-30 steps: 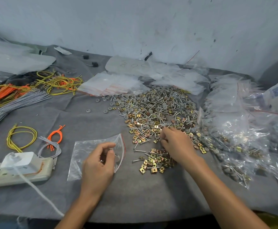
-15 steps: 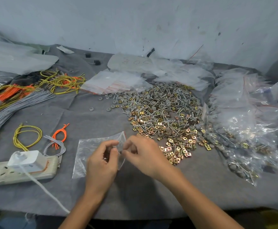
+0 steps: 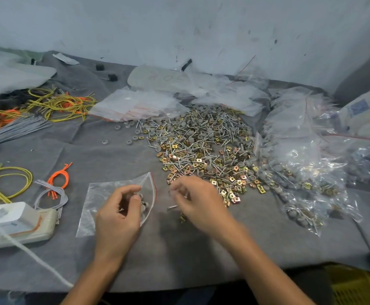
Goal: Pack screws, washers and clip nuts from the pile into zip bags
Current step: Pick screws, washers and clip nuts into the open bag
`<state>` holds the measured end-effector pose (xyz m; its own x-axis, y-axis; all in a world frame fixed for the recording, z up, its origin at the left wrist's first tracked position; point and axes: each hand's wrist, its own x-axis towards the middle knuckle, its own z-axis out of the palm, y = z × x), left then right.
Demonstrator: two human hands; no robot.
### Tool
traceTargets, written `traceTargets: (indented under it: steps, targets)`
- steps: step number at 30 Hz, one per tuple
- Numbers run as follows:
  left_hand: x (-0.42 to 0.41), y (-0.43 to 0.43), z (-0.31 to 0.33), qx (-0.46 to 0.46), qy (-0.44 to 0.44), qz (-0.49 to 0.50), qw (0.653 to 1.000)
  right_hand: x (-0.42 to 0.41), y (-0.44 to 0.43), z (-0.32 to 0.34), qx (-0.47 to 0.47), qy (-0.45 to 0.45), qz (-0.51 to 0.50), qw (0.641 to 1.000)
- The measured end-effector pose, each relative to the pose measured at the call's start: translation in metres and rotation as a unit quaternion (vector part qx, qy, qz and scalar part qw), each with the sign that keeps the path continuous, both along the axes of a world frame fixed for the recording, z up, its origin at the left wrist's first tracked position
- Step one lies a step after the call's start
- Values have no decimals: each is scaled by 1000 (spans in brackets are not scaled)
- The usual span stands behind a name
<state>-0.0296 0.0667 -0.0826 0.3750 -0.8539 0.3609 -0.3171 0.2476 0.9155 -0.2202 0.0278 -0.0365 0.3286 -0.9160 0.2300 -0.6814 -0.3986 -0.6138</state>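
A person's left hand (image 3: 116,216) grips the open mouth of a clear zip bag (image 3: 96,203) lying on the grey-covered desk (image 3: 105,159). Its fingers curl round the red-striped lip, and a few grey washers (image 3: 143,205) show inside the bag just beside them. The right hand (image 3: 195,201) hovers just right of the bag's mouth, blurred, its fingers bent inward (whether they are grasping anything cannot be told). A lone screw (image 3: 172,207) lies on the cloth just beside them, and a couple of brass-coloured clip nuts (image 3: 182,218) sit close by. Behind the right hand spreads the pile (image 3: 201,144) of screws, washers and clip nuts, its near edge partly hidden by the hand. To the pile's right lies a heap of filled zip bags (image 3: 300,172), and at its far left corner is a stack of empty zip bags (image 3: 135,104). On the desk's left side sit a cream power strip (image 3: 32,230) with a white adapter (image 3: 6,214) plugged into it, a yellow wire loop (image 3: 8,181), orange ties (image 3: 59,177) and a grey wire loop (image 3: 52,195). More yellow, orange and grey wire bundles (image 3: 58,104) lie farther back. A scuffed pale wall (image 3: 179,29) rises behind the desk.
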Motion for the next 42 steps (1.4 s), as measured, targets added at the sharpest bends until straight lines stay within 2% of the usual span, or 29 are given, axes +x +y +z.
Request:
traceTargets:
  steps: [3, 5, 9, 17, 21, 24, 26, 30, 33, 35, 39, 42]
  targets:
    - [-2, 1, 4, 3, -1, -1, 1000, -45, -26, 14, 53, 138, -35, 988]
    - [-2, 1, 5, 6, 2, -2, 1000, -62, -39, 19, 74, 194, -31, 978]
    - [-2, 2, 6, 8, 3, -3, 1000, -65, -45, 15, 117, 251, -1, 961]
    - [-3, 2, 8, 10, -5, 0, 1000, -54, -44, 16, 72, 320, 18, 945]
    - [-3, 2, 8, 12, -2, 3, 1000, -50, -48, 19, 94, 324, 31, 941]
    - [-3, 2, 7, 13, -2, 3, 1000, -53, -49, 22, 116, 281, 45, 952]
    - [-3, 2, 7, 16, -1, 2, 1000, -59, -46, 23, 117, 221, 29, 968]
    - [-2, 1, 5, 17, -12, 3, 1000, -59, -25, 26, 101, -6, -7, 995]
    - [-2, 1, 5, 21, 0, 1, 1000, -51, -8, 29, 103, -162, 11, 981]
    - [-2, 1, 5, 20, 1, 1, 1000, -46, 1, 30, 114, -233, 20, 966]
    - [-2, 2, 6, 21, 1, 0, 1000, -34, 12, 26, 128, -319, 28, 939]
    - [-1, 2, 6, 25, -5, 2, 1000, -25, 15, 20, 134, -339, 37, 931]
